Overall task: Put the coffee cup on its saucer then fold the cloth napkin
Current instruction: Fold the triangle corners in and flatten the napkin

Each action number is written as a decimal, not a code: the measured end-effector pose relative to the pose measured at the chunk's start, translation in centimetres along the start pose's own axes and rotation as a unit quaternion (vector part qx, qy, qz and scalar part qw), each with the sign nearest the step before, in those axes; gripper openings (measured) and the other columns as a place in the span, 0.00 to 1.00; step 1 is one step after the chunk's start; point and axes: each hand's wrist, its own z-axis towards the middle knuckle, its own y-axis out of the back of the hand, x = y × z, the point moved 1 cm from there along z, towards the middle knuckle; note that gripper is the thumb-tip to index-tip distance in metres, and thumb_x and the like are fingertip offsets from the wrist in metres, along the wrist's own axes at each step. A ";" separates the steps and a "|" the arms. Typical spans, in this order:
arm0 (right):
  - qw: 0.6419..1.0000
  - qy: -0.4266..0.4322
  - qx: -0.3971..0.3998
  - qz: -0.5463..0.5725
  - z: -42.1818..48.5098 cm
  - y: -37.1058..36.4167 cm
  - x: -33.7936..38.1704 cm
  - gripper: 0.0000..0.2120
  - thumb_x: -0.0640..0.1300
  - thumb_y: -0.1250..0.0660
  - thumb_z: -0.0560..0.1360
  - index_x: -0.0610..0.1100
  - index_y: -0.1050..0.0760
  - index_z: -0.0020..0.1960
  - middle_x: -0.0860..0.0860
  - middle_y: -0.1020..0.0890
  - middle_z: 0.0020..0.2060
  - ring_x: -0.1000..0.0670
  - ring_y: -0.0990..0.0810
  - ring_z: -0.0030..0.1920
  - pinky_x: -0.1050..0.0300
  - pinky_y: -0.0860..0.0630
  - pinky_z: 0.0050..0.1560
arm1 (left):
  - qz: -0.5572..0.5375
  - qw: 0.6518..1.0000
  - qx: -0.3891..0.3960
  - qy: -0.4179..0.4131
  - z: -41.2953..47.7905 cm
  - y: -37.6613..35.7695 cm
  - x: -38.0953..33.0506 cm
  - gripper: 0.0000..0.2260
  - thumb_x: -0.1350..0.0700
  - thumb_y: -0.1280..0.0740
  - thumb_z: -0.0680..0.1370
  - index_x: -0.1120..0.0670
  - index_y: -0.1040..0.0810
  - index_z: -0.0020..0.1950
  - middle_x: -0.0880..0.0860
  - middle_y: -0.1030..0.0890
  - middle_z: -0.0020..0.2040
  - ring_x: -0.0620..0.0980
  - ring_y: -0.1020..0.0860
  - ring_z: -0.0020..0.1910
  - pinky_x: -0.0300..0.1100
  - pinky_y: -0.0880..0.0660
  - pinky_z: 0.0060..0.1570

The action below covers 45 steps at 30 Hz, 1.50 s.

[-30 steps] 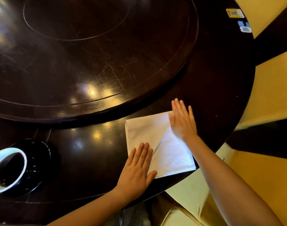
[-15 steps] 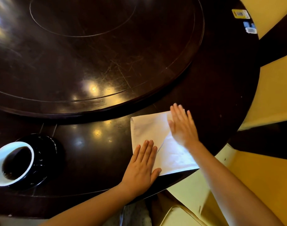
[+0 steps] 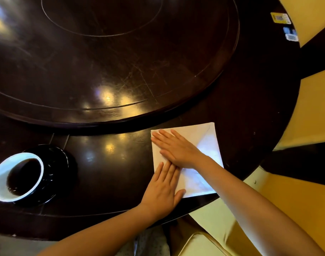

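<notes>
— Since the dark round surface (image 3: 231, 100) is glossy, will that cloth slide on me?

— I'd expect so. The white napkin (image 3: 204, 150) lies folded near the surface's close edge, soft and light, so I judge it creeps unless pinned.

— And the cup?

— The coffee cup (image 3: 16, 176) already sits on its black saucer (image 3: 62, 163), well off to the left — breakable, best left alone.

— My hands?

— Both are flat and grasping nothing: right hand (image 3: 176, 150) pressing the napkin's middle, left hand (image 3: 162, 189) holding its near-left edge. Take corners for any next fold.
</notes>
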 end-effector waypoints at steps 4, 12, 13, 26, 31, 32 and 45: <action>1.000 0.001 -0.004 -0.004 2.0 0.6 -0.4 0.24 0.53 0.58 0.81 0.49 0.55 0.76 0.52 0.52 0.76 0.53 0.59 0.75 0.54 0.64 0.72 | 0.009 1.000 -0.008 0.004 0.1 0.2 0.0 0.30 0.40 0.53 0.79 0.59 0.43 0.74 0.57 0.40 0.74 0.55 0.45 0.74 0.51 0.49 0.68; 0.991 -0.109 -0.060 -0.042 -5.5 -1.6 -3.8 0.26 0.55 0.60 0.80 0.48 0.47 0.75 0.48 0.43 0.75 0.48 0.48 0.75 0.48 0.55 0.73 | 0.001 1.000 -0.014 0.000 -0.1 0.0 0.2 0.30 0.40 0.54 0.79 0.59 0.52 0.74 0.59 0.43 0.74 0.55 0.51 0.75 0.53 0.51 0.70; 0.986 -0.145 -0.069 -0.036 -6.5 -1.7 -4.6 0.26 0.55 0.61 0.80 0.48 0.47 0.75 0.48 0.43 0.75 0.47 0.47 0.75 0.49 0.54 0.72 | 0.000 1.000 -0.011 -0.003 -0.1 0.0 0.2 0.30 0.40 0.54 0.79 0.59 0.52 0.74 0.59 0.43 0.74 0.56 0.51 0.75 0.53 0.50 0.70; 0.961 -0.263 -0.084 0.019 -11.0 -4.1 2.7 0.27 0.56 0.61 0.80 0.46 0.49 0.75 0.48 0.44 0.75 0.48 0.43 0.74 0.49 0.48 0.70 | 0.013 1.000 0.028 0.002 -0.1 0.5 0.0 0.31 0.40 0.52 0.79 0.58 0.47 0.75 0.59 0.42 0.74 0.56 0.49 0.74 0.54 0.49 0.69; 0.924 -0.367 -0.097 0.043 -14.4 -4.3 0.3 0.28 0.59 0.62 0.78 0.52 0.60 0.76 0.55 0.55 0.76 0.53 0.59 0.76 0.50 0.59 0.73 | 0.008 0.998 0.065 0.007 0.0 0.8 0.0 0.30 0.39 0.51 0.79 0.58 0.45 0.74 0.59 0.41 0.74 0.56 0.48 0.74 0.54 0.49 0.69; 0.914 -0.391 -0.096 0.044 -14.9 -4.4 -0.2 0.29 0.61 0.65 0.78 0.52 0.59 0.76 0.54 0.54 0.76 0.52 0.58 0.75 0.51 0.60 0.73 | 0.006 0.997 0.075 0.007 0.0 0.7 0.1 0.30 0.39 0.51 0.79 0.58 0.44 0.74 0.59 0.40 0.74 0.56 0.48 0.74 0.54 0.50 0.69; 0.711 -0.572 -0.194 0.361 -17.5 -2.6 3.4 0.08 0.42 0.35 0.75 0.42 0.32 0.51 0.47 0.27 0.45 0.49 0.26 0.41 0.65 0.30 0.33 | -0.066 0.994 0.022 0.086 8.2 6.4 4.9 0.23 0.59 0.49 0.81 0.57 0.49 0.75 0.57 0.48 0.77 0.54 0.51 0.75 0.48 0.54 0.73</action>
